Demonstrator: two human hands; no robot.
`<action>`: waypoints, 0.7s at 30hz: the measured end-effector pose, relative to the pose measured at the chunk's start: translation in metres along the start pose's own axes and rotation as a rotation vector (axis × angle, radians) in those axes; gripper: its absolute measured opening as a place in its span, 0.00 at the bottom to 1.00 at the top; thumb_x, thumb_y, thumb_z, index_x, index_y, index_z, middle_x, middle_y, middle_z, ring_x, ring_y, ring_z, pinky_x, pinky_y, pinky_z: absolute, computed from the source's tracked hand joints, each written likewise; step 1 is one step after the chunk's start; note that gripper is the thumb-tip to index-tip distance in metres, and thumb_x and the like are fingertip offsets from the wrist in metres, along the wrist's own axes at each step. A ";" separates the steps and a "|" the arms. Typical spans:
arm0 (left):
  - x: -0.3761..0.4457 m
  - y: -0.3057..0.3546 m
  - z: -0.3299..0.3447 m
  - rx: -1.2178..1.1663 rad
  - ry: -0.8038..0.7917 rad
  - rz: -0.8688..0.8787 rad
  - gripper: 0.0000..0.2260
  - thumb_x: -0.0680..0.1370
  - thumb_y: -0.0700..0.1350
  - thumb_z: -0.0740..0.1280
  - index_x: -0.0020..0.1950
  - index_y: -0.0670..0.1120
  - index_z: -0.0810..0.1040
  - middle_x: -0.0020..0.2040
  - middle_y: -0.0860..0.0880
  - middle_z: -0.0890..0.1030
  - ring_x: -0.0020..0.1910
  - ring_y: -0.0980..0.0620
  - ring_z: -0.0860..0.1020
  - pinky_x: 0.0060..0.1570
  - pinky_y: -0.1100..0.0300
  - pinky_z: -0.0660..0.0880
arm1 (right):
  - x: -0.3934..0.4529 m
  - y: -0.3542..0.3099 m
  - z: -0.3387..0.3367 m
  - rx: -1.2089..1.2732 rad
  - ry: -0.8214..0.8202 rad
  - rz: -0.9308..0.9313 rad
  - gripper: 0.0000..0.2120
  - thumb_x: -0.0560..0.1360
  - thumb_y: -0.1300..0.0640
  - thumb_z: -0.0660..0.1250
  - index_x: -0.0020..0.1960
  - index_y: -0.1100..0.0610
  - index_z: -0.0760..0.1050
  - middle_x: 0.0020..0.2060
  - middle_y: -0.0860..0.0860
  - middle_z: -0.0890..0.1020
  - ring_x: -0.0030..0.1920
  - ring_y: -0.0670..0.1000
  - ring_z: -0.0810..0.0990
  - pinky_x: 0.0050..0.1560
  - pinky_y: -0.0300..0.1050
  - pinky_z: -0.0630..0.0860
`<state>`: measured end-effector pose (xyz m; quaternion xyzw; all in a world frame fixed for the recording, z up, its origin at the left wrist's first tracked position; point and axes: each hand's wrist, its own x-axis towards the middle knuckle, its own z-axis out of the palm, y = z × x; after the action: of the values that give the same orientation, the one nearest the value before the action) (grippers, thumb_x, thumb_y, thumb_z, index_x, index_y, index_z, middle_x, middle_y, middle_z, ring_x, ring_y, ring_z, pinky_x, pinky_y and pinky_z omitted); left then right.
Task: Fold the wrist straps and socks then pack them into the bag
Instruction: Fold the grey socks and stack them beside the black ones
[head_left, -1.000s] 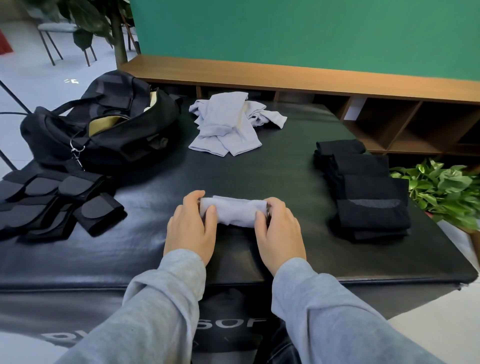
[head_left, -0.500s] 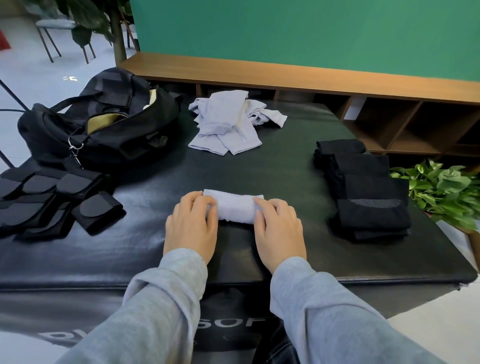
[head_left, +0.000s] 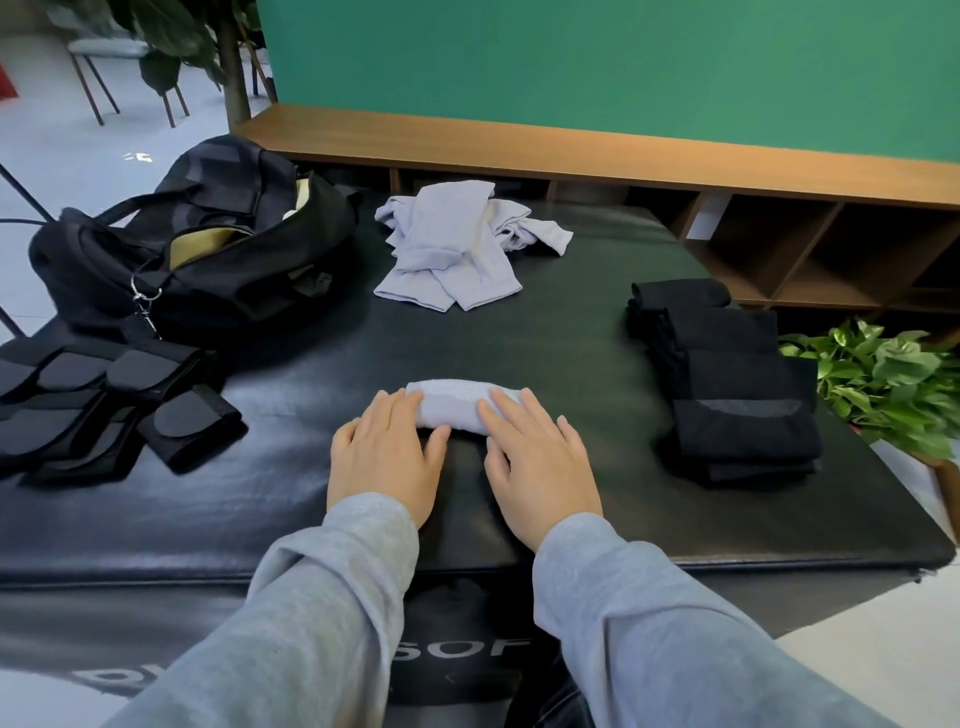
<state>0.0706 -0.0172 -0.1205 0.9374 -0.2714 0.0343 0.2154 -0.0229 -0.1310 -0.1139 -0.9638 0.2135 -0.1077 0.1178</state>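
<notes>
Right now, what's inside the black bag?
Through the opening of the black bag only a tan-yellow lining or item shows. Everything deeper is hidden by the bag's dark sides, so I can't tell what else is packed.

I see a green wall (head_left: 623, 67) across the top, a wooden shelf unit (head_left: 779, 228) beneath it, pale floor (head_left: 62, 156) upper left, a leafy plant (head_left: 883, 384) right.

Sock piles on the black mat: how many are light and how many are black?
Loose heap of pale lilac cloth socks: 1
Rolled pale lilac sock under the hands: 1
Stack of folded black socks: 1
Total: 3, with 2 light and 1 black
</notes>
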 end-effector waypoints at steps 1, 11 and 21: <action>0.001 0.000 0.000 0.004 -0.004 -0.008 0.20 0.81 0.55 0.53 0.72 0.52 0.61 0.72 0.56 0.64 0.74 0.56 0.55 0.67 0.59 0.52 | 0.000 0.001 -0.001 -0.002 -0.014 0.020 0.21 0.82 0.54 0.50 0.74 0.43 0.59 0.74 0.36 0.56 0.76 0.44 0.47 0.74 0.50 0.48; 0.008 0.001 0.002 -0.064 0.039 -0.104 0.18 0.80 0.43 0.54 0.69 0.57 0.70 0.64 0.56 0.75 0.72 0.56 0.62 0.60 0.58 0.58 | 0.003 0.005 0.004 0.194 0.034 0.136 0.23 0.81 0.62 0.53 0.71 0.43 0.65 0.72 0.37 0.64 0.74 0.44 0.59 0.74 0.43 0.50; 0.008 0.003 -0.002 -0.118 0.099 -0.039 0.17 0.77 0.42 0.57 0.61 0.56 0.76 0.62 0.56 0.75 0.63 0.53 0.69 0.60 0.56 0.59 | 0.003 0.005 0.008 0.287 0.247 0.245 0.24 0.75 0.67 0.56 0.65 0.48 0.74 0.68 0.45 0.69 0.71 0.52 0.62 0.68 0.43 0.58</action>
<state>0.0756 -0.0226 -0.1156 0.9254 -0.2438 0.0607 0.2839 -0.0204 -0.1351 -0.1222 -0.8835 0.3243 -0.2393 0.2389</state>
